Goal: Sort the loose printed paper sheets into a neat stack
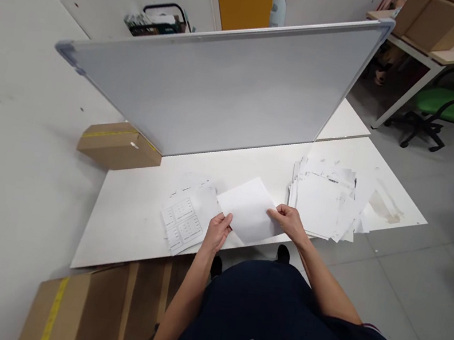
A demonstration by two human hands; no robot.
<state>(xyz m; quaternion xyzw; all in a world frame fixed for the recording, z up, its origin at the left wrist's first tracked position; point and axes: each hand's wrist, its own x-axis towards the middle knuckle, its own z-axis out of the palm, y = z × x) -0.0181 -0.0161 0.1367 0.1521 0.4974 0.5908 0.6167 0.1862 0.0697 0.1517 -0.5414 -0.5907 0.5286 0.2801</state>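
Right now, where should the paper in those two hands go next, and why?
Probably onto the small pile of printed sheets at the left. The left hand and right hand pinch one blank-looking sheet by its edges, between that pile and the bigger messy stack at the right, and it already overlaps the small pile.

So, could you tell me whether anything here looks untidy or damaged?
Yes: the paper stack right of the right hand is fanned out unevenly, and the white board beneath has a brownish stain near its right end.
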